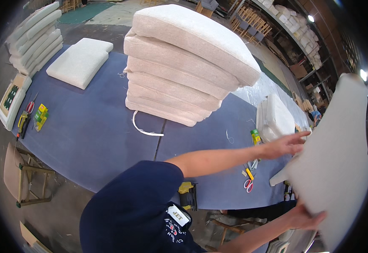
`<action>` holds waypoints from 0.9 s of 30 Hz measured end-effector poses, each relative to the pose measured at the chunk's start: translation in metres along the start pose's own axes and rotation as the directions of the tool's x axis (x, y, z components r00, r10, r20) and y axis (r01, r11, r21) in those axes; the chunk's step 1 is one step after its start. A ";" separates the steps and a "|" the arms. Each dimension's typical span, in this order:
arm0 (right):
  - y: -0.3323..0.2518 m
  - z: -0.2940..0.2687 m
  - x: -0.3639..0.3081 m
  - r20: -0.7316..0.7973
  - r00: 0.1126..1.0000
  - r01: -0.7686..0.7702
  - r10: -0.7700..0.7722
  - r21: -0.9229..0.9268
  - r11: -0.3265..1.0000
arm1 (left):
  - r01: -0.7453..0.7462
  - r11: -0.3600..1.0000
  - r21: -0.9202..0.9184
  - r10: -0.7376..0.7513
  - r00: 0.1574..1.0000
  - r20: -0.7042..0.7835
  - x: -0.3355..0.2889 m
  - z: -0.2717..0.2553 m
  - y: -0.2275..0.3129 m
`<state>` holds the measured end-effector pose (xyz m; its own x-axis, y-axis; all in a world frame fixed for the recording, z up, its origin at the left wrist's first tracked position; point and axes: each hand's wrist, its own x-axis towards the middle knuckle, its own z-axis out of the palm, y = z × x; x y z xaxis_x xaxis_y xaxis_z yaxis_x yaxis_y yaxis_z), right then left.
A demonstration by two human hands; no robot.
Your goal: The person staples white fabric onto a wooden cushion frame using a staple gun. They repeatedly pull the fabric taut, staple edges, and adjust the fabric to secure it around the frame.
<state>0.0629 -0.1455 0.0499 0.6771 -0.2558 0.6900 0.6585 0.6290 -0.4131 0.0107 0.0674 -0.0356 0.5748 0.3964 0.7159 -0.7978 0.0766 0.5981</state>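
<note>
At the right side I have a large pale cushion piece (331, 160), stood up on edge, with a narrow flap at its lower left. My right hand (302, 217) grips its lower edge, thumb on the near face. My left hand (285, 145) reaches across with fingers stretched out at the piece's left edge; whether they touch it I cannot tell. Beyond my left arm rises a tall stack of pale seat cushions (184, 63) on the blue table (95, 126). Close to my left hand stands a smaller cushion stack (273, 118).
Red-handled scissors (248, 184), a yellow cutter (249, 173) and a green-yellow box (255, 137) lie at right. A yellow-black staple gun (187, 196) sits at the near edge. At left are a single cushion (80, 63), another stack (36, 38) and a stool (28, 177).
</note>
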 end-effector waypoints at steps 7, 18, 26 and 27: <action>0.058 0.204 0.137 0.444 0.841 0.315 -0.309 0.063 0.947 | 0.448 0.419 0.790 0.107 0.839 -0.533 -0.280 -0.187 0.024; 0.129 0.395 -0.202 0.986 -0.113 0.813 -0.121 0.162 0.560 | 0.897 -0.345 0.276 0.441 0.415 -0.796 -0.611 -0.154 0.092; 0.100 0.373 -0.198 0.973 -0.188 0.767 -0.133 0.230 0.599 | 0.875 -0.424 0.234 0.430 0.422 -0.798 -0.609 -0.160 0.100; 0.103 0.365 -0.195 0.978 -0.173 0.764 -0.120 0.210 0.611 | 0.872 -0.426 0.242 0.426 0.430 -0.796 -0.607 -0.158 0.101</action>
<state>-0.1210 0.2376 0.0895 -0.5170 0.6866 0.5112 0.8503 0.3429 0.3994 -0.4469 -0.0212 -0.4664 -0.2380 0.9314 0.2754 0.8851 0.0912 0.4564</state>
